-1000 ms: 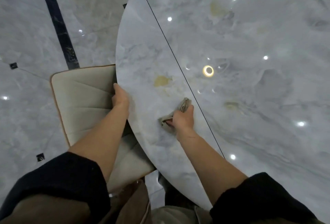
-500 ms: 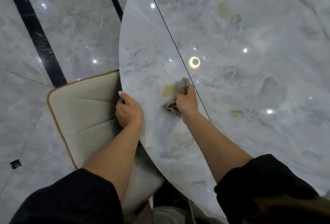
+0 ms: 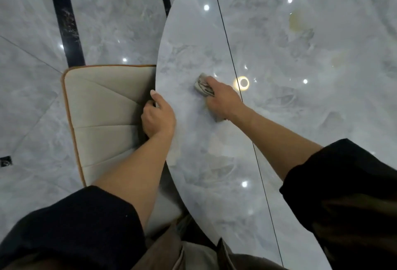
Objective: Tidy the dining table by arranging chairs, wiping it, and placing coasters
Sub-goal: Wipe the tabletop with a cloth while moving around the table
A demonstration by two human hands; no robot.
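While the left hand (image 3: 158, 117) is gripping the table (image 3: 193, 162) edge, fingers curled under, the right hand (image 3: 223, 100) is pressing a crumpled cloth (image 3: 203, 86), clamped in its fingers, onto the marble. A cream chair (image 3: 103, 119) is sitting tucked at nine o'clock of the cloth.

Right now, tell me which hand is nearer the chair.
Left. The left hand grips the table edge directly above the chair; the right hand presses a cloth farther in.

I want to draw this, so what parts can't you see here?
All in the head view:
- Cloth: mostly hidden beneath the right hand.
- Left hand: fingers curl under the table edge.
- Chair: partly tucked under the table.
- Table's far side: cut off by the picture's edge.
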